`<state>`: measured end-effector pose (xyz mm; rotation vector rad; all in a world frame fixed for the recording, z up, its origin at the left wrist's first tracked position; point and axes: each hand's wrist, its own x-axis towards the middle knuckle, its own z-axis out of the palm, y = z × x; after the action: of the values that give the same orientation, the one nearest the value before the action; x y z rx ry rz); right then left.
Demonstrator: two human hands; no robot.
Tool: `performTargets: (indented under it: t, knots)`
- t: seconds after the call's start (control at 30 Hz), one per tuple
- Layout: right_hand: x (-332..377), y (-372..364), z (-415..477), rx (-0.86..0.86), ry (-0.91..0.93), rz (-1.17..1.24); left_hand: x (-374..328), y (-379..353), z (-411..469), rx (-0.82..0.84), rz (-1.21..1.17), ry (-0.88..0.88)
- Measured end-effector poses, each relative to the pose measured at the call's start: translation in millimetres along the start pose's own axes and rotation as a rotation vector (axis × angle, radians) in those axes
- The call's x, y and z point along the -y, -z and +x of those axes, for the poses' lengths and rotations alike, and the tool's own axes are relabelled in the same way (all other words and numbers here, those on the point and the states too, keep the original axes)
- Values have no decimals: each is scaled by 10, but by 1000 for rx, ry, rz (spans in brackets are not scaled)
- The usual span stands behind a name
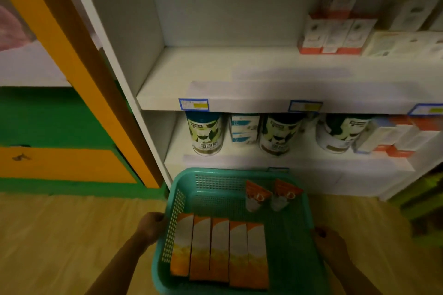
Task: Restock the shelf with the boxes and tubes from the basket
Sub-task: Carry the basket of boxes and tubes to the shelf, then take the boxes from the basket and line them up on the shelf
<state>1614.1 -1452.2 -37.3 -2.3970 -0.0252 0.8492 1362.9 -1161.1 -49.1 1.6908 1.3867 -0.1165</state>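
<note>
I carry a teal plastic basket (297,235) in front of a white shelf unit. My left hand (151,225) grips its left rim and my right hand (329,242) grips its right rim. Several orange-and-white boxes (219,251) lie side by side in the basket's near left part. Two orange-and-white tubes (256,195) lie at its far right. The middle shelf (215,67) has a wide bare stretch on its left, with white-and-red boxes (333,33) standing at its right.
The lower shelf holds three green-and-white tins (206,134), small blue-and-white boxes (244,128) and white-and-red boxes (393,136). An orange-and-brown post (79,60) and a green-and-orange cabinet (60,151) stand to the left. The floor is wooden.
</note>
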Motion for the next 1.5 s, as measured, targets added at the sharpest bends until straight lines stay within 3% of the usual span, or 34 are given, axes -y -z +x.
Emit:
performTargets:
  t: [0.4, 0.57, 0.63, 0.73, 0.87, 0.97, 1.03, 1.13, 1.23, 1.37, 1.5]
  knots:
    - [-372, -376, 496, -28, -46, 51, 295, -526, 588, 63, 175, 4]
    - [-421, -361, 621, -7, -9, 29, 360, -546, 615, 39, 94, 10]
    - [-399, -325, 623, 17, 28, -27, 313, -550, 577, 38, 195, 8]
    - [-358, -284, 621, 28, 80, -197, 158, -543, 477, 10, 543, -23]
    - [-282, -276, 612, -56, 237, -470, -36, -519, 316, -37, 726, -181]
    - [-87, -349, 489, -173, 566, -419, -128, -470, 259, 43, 770, -281]
    - [153, -511, 323, -23, 708, -335, -151, -462, 297, 94, 771, -308]
    - [357, -872, 242, 290, 721, -347, -125, -589, 426, 111, 757, -318]
    - [545, -1254, 262, 381, 816, -530, -55, -776, 584, 78, 835, -381]
    - [698, -1731, 305, 481, 798, -727, -2, -863, 733, 6, 995, -520]
    - [718, -1927, 323, 527, 801, -831, 62, -856, 746, 50, 1020, -569]
